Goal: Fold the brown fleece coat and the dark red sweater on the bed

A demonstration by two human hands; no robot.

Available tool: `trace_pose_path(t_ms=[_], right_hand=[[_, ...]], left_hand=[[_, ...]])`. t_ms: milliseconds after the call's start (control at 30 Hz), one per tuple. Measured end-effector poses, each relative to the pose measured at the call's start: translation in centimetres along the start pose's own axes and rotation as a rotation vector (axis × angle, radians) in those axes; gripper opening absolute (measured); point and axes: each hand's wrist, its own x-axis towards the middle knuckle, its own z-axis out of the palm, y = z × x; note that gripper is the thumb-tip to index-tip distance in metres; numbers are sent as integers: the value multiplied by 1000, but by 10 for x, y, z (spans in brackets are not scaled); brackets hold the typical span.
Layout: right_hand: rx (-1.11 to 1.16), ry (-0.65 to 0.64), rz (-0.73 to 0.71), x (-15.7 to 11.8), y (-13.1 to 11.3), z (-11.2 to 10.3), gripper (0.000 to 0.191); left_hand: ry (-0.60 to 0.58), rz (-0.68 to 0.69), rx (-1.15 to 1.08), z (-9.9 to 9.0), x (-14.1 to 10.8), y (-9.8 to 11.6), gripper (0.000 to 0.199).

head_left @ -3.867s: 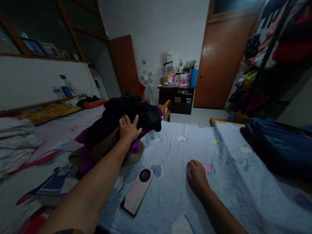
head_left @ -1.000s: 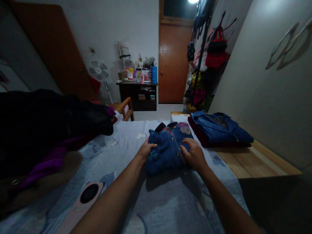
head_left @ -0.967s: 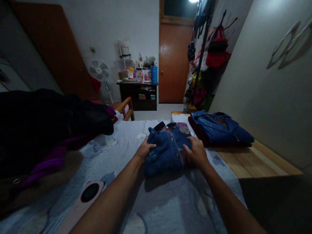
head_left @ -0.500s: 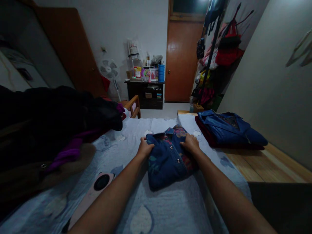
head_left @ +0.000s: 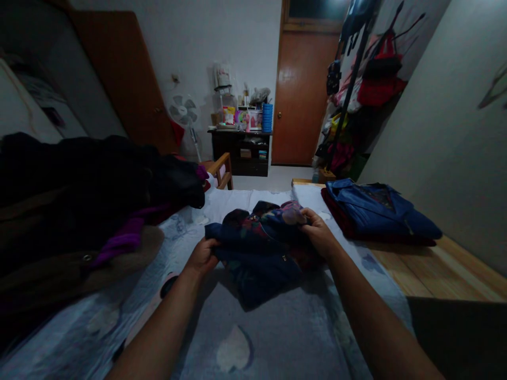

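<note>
A dark blue garment with a floral pattern and small metal fasteners (head_left: 261,264) lies bunched on the bed, its upper part lifted and loosely spread. At its left edge, my left hand (head_left: 203,256) pinches the cloth between thumb and fingers. My right hand (head_left: 317,232) grips the flowered part at the upper right. Folds hide part of the garment's front.
Dark clothes (head_left: 99,184) are heaped on the left of the patterned bedsheet (head_left: 277,338). Folded blue denim (head_left: 380,211) rests on dark red cloth at the right, over a wooden board (head_left: 428,269). A pink object (head_left: 148,316) is partly behind my left forearm.
My left hand has moved left, pulling the garment's edge outward. The garment, neatly folded before, is now lifted and rumpled at the top. The view has shifted slightly.
</note>
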Motion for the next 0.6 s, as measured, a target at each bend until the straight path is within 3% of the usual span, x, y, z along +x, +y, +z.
trace_pose_path(t_ms=[100, 200, 300, 367, 433, 467, 533, 600], right_hand=[[-201, -253, -63, -22, -9, 14, 31], [-543, -562, -174, -45, -15, 35, 36], [-744, -797, -157, -61, -15, 58, 34], [-752, -862, -131, -61, -13, 65, 29], [-687, -829, -96, -53, -9, 64, 20], [-664, -744, -71, -47, -5, 61, 16], [-707, -457, -36, -34, 3, 52, 21], [-863, -163, -7, -22, 15, 44, 45]], left_hand=[[-22, -107, 45, -24, -15, 3, 31], [-46, -106, 264, -37, -19, 4, 60], [-40, 53, 706, -33, -16, -1, 86], [-132, 189, 994, -25, -15, -8, 94], [-291, 272, 1203, -15, -16, -19, 104], [-349, 292, 1282, -10, -18, -25, 108], [-395, 310, 1410, -2, -22, -34, 104], [-410, 318, 1505, 5, -26, -40, 78]])
